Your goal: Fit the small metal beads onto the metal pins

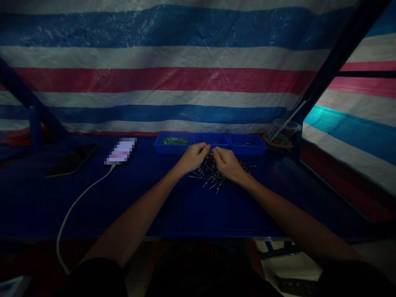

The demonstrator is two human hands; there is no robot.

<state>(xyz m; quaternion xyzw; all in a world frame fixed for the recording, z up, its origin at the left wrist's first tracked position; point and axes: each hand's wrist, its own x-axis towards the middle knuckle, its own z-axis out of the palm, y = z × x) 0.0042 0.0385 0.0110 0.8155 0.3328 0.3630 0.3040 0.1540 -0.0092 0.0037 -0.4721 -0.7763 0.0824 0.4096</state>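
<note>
My left hand (195,156) and my right hand (227,163) meet above a blue table, fingertips nearly together. Both are closed in a pinch. Something small shows dimly between them, too dark to name. Beneath and around the hands lies a loose pile of thin metal pin-like pieces (213,180), some with a thicker band along the shaft. Darker, brassy-looking small pieces (245,166) lie by the right hand, partly hidden by it. Just behind the hands stand three blue trays: a left tray (157,145) with pale greenish contents, a middle tray (227,140) and a right tray (262,148) holding a few small pieces.
A lit phone (121,151) with a white cable (72,201) and a dark phone (72,160) lie to the left. At the back right stands a clear plastic tub (283,128) with a white stick. Blue posts and a striped tarp (173,78) bound the table (185,210).
</note>
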